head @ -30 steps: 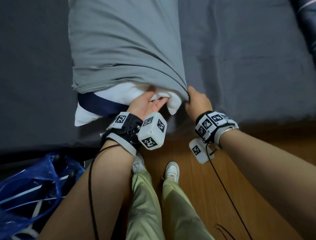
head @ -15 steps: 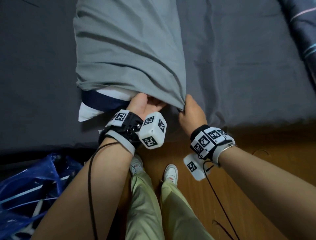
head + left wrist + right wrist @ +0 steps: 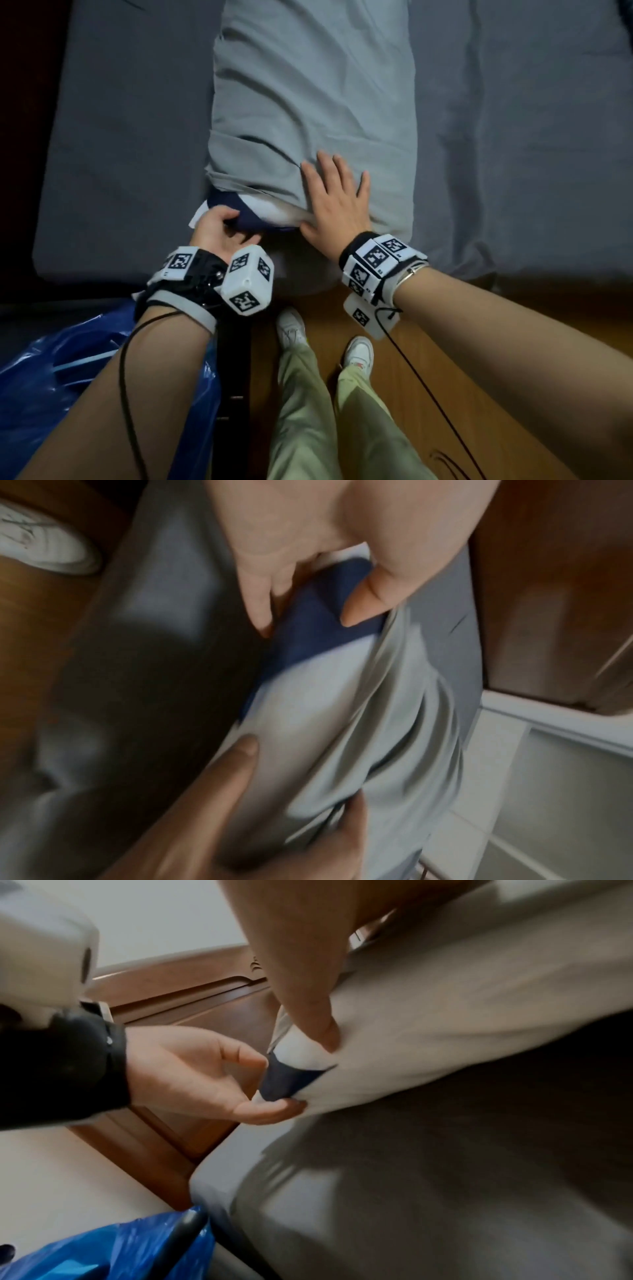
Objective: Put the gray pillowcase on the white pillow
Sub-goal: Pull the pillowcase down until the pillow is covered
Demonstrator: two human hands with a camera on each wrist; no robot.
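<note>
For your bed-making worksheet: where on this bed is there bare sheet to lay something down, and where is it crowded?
Bare dark sheet lies right of the gray pillowcase, and a strip lies on its left, toward the bed's edge. The near open end is crowded: the left hand pinches the white pillow corner, and the right hand presses flat on the pillowcase.

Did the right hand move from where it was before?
Yes. The right hand left the pillowcase's near corner by the bed edge and now lies flat on top of the gray pillowcase, farther onto the bed.
</note>
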